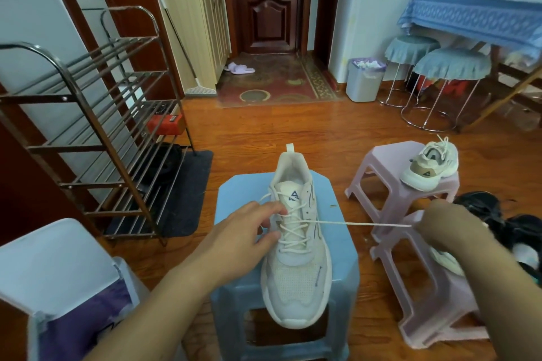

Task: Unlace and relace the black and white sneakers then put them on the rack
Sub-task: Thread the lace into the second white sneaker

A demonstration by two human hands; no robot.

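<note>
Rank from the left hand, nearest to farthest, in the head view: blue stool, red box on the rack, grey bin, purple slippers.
From the left hand:
1. Blue stool, right under it.
2. Red box, on the rack to the left.
3. Grey bin, by the far right wall.
4. Purple slippers, at the door, farthest.

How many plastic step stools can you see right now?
3: a blue stool under the sneaker being laced, a far pink stool holding another sneaker, a near pink stool at right. More may be hidden.
</note>
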